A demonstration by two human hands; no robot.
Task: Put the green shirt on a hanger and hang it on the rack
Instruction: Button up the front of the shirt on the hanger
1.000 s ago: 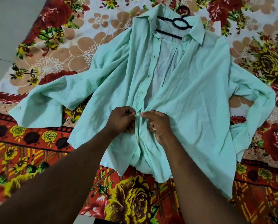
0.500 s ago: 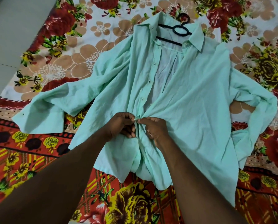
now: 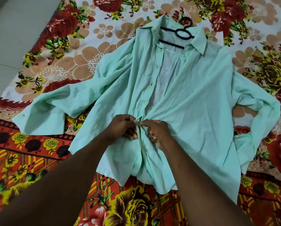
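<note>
The light green shirt (image 3: 198, 115) lies spread face up on a floral sheet, sleeves out to both sides. A black hanger (image 3: 183, 34) sits inside its collar, hook poking out past the neck. The upper front is open and shows the pale inside. My left hand (image 3: 122, 128) pinches the left front edge at mid-chest. My right hand (image 3: 157, 132) pinches the right front edge against it, fingertips of both hands meeting at the placket. Whether a button is between the fingers is hidden.
The floral bedsheet (image 3: 87, 51) covers the surface under the shirt, with a red and yellow patterned border (image 3: 30, 154) toward me. Bare grey floor (image 3: 14, 26) lies at the far left. No rack is in view.
Both hands stay at the same spot on the placket and have drawn the two front edges closer together. The view has shifted slightly down the shirt.
</note>
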